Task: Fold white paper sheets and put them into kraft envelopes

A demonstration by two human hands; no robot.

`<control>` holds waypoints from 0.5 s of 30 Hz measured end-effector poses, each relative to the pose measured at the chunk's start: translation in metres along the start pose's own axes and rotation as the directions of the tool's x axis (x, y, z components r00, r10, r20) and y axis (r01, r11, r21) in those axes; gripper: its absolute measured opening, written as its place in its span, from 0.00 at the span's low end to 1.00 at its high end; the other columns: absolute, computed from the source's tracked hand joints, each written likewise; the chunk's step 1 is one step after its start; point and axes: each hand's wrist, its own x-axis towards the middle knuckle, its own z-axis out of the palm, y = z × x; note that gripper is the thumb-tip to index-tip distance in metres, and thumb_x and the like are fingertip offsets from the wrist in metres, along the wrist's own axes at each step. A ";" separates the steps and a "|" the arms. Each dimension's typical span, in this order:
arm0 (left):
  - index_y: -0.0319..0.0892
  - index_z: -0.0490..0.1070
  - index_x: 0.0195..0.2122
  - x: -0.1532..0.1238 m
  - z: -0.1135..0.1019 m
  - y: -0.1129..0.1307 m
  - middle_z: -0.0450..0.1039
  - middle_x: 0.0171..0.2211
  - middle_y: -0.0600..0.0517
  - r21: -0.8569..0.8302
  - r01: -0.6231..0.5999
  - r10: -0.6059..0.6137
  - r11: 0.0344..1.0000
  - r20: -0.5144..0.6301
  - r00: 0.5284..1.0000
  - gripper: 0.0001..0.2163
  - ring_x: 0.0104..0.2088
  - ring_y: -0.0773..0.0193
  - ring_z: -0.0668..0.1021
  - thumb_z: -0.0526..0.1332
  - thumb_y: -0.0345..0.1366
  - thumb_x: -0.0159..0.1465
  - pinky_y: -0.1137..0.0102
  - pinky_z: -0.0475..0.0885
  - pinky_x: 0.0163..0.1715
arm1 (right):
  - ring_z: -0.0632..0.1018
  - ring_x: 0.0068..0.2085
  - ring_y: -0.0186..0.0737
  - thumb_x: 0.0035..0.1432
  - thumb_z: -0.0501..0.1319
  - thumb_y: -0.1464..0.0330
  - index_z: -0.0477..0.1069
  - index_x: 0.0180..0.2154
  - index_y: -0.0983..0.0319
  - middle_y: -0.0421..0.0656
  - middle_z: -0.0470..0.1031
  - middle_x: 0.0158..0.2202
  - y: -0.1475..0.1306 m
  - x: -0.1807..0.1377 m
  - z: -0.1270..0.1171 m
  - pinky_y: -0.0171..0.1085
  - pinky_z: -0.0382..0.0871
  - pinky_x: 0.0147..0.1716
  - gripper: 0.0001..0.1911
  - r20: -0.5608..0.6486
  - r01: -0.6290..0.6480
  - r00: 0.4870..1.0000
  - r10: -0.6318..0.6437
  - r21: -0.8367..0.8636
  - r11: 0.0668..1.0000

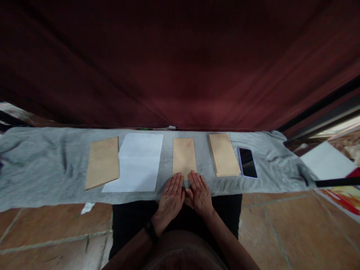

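Both my hands lie flat, side by side, at the near edge of a grey cloth (42, 165). My left hand (171, 197) and my right hand (199, 192) have their fingers stretched out and together, and the fingertips touch the near end of a brown envelope (184, 155) in the middle. Neither hand holds anything. A black band is on my left wrist. A white sheet of paper (137, 161) lies left of the middle envelope, with another brown envelope (102, 162) partly over its left edge. A stack of brown envelopes (224, 154) lies to the right.
A black phone (247, 162) lies face up at the right of the stack. A dark red curtain (180, 63) hangs behind the cloth. The floor has brown tiles (50, 228). A white sheet (326, 160) and colourful paper (344, 197) lie at the far right.
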 end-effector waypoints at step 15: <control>0.40 0.54 0.71 0.109 0.019 -0.045 0.49 0.73 0.43 -0.020 -0.001 0.003 1.000 0.086 0.996 0.27 0.73 0.54 0.52 0.48 0.43 0.74 0.56 0.49 0.71 | 0.63 0.69 0.49 0.73 0.51 0.61 0.50 0.71 0.65 0.52 0.60 0.69 0.007 -0.003 -0.002 0.52 0.56 0.68 0.31 -0.047 0.019 0.999 -0.025 -0.112 0.993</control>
